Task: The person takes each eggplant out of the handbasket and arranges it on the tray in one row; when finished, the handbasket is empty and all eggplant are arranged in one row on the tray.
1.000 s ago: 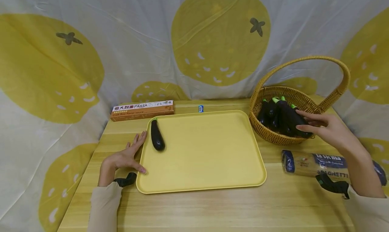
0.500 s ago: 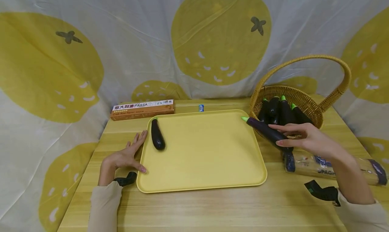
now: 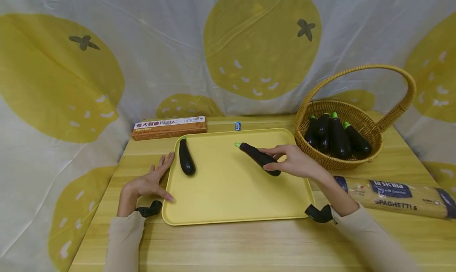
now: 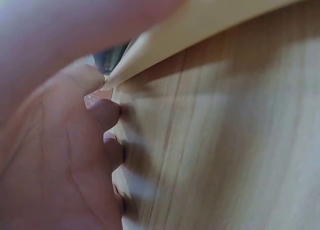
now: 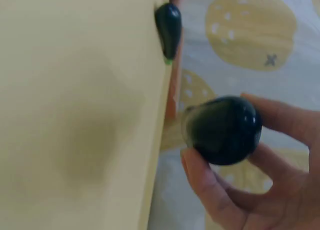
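Over the right half of the yellow tray [image 3: 221,193], my right hand [image 3: 293,161] grips a dark eggplant [image 3: 257,155] near its thick end, its green stem pointing up and left. In the right wrist view that eggplant [image 5: 225,132] sits between thumb and fingers, above the tray surface. A second eggplant [image 3: 186,158] lies along the tray's left side. My left hand [image 3: 147,183] is spread at the tray's left edge, thumb on the rim; the left wrist view shows its fingertips on the wooden table [image 4: 200,140]. Several eggplants [image 3: 340,139] lie in the wicker basket [image 3: 342,164].
Right of the tray lies a spaghetti packet [image 3: 395,196], in front of the basket with its tall arched handle. Behind the tray stand a pasta box [image 3: 169,128] and a small blue-and-white wrapper [image 3: 237,126]. A fruit-patterned curtain [image 3: 160,46] hangs at the back.
My right hand has lifted one eggplant out of the basket and carried it left over the tray. The left hand has stayed at the tray's left edge.
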A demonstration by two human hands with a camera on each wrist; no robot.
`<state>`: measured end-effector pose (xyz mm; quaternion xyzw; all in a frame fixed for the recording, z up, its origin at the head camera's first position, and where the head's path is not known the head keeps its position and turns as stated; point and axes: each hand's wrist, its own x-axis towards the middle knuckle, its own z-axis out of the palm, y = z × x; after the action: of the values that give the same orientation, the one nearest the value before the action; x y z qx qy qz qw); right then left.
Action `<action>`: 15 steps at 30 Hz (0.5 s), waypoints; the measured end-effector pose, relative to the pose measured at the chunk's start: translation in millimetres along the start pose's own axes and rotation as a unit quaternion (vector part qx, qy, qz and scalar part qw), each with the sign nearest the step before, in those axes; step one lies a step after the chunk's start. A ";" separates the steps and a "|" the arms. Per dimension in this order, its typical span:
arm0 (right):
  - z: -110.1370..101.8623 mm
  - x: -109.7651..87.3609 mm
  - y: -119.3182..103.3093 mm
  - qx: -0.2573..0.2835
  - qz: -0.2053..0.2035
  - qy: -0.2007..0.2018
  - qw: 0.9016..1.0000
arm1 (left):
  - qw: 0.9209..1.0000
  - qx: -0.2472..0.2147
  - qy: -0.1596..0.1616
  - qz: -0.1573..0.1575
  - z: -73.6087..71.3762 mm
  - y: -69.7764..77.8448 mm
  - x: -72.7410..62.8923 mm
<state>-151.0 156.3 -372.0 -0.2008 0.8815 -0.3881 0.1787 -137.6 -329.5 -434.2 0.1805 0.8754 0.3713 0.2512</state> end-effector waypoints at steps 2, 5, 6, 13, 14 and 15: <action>11.9 13.8 -7.5 0.005 0.009 0.005 1.000 | 1.000 0.000 0.000 0.000 0.4 -1.2 0.6; 29.0 34.7 -18.8 0.018 0.019 0.013 1.000 | 1.000 0.002 0.001 -0.001 0.2 -2.9 1.3; 34.3 40.8 -23.1 0.022 0.019 0.016 0.999 | 1.000 0.001 0.001 -0.002 0.1 -3.2 1.4; 67.7 79.3 -49.6 0.068 0.018 0.023 0.997 | 1.000 -0.010 -0.001 0.000 -0.5 -2.6 0.8; 72.2 84.0 -52.7 0.074 0.022 0.021 0.997 | 1.000 -0.011 -0.001 0.000 -0.6 -2.4 0.8; 76.5 88.2 -55.9 0.078 0.024 0.020 0.996 | 1.000 -0.011 -0.001 0.001 -0.8 -2.1 0.8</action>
<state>-178.5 31.4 -392.4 -0.1570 0.8564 -0.4556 0.1854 -139.0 -331.0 -435.6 0.1786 0.8709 0.3811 0.2537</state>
